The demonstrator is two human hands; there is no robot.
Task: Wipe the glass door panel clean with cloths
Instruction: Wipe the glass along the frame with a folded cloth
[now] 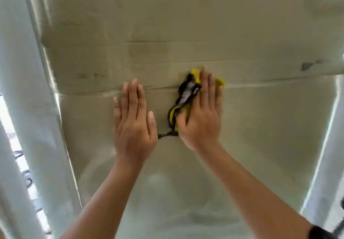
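Note:
The glass door panel [186, 24] fills most of the head view, hazy and streaked. My right hand [202, 115] lies flat against it with a crumpled yellow, black and grey cloth [186, 93] pinned under the palm and fingers; part of the cloth sticks out to the left of the hand. My left hand [133, 121] rests flat on the glass just left of it, fingers together and pointing up. A dark scrap of cloth [166, 135] shows between the two hands; I cannot tell whether it lies under the left palm.
A pale metal door frame [55, 99] runs down the left side of the panel, with a bright strip of daylight [16, 142] beyond it. Another frame edge [327, 136] stands at the right. A horizontal seam [270, 84] crosses the glass at finger height.

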